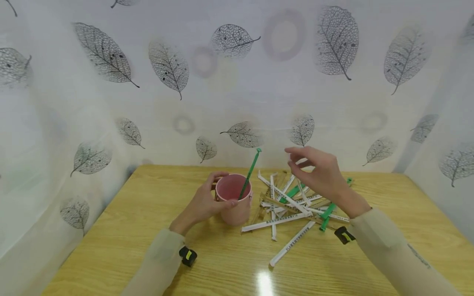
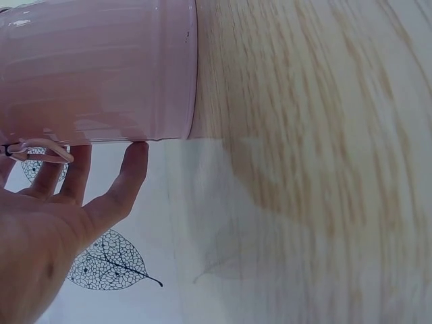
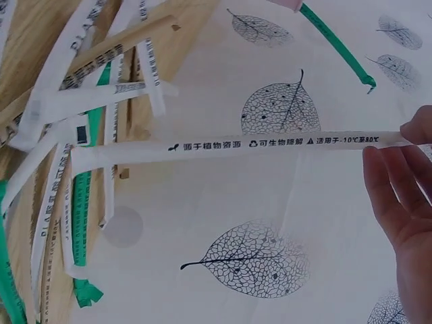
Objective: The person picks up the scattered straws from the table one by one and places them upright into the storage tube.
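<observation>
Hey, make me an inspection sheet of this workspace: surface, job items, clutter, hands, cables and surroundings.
Surface: wood-grain table, with a bright reflection near the front.
Job items: pink bucket, upright; a green wrapped straw stands in it, leaning right.
Clutter: pile of wrapped straws, white, brown and green, crossing each other right of the bucket.
Left hand: grips the bucket, thumb at the rim.
Right hand: pinches a white wrapped straw by one end.
Cables: nothing seen.
Surroundings: pale leaf-printed sheeting behind and at both sides.
</observation>
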The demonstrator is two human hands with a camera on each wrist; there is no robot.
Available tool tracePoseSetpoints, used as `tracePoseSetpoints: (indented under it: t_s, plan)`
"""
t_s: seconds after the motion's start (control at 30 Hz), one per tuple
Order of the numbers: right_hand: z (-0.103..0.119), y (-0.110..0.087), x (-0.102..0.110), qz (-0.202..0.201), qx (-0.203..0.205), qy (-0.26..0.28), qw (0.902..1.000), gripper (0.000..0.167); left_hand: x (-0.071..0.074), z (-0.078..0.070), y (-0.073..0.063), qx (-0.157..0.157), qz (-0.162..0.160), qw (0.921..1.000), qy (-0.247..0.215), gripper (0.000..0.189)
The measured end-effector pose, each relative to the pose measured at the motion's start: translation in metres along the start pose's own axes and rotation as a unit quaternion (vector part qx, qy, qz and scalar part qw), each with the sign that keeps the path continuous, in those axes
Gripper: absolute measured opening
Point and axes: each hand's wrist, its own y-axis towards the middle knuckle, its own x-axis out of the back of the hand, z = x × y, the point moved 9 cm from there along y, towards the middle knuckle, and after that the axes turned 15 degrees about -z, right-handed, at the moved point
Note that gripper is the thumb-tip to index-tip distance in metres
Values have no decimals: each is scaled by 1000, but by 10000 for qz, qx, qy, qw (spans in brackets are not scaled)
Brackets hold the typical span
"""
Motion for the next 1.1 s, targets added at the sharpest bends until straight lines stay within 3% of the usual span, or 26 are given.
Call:
tracePoseSetpoints:
  t_s: [0.2, 0.47, 0.8, 0.93, 1.1]
  plan:
    - [-4, 19, 4, -677, -496, 310, 9960, 45, -1, 0, 1, 11, -3, 10000, 8, 84]
    - [4, 46, -5, -1197, -978, 905, 9838, 37, -2, 2, 2, -12, -5, 10000, -87, 83]
    - [22, 70, -21, -1801, -1048, 1919, 9590, 36, -1, 1, 6, -105, -47, 9999, -68, 83]
    - [24, 67, -31, -1785, -966, 1873, 9611, 35, -2, 0, 7, -132, -24, 9998, -117, 85]
    - [20, 53, -46, -1450, -1113, 1570, 9705, 35, -3, 1, 6, -113, 7, 9998, -154, 83]
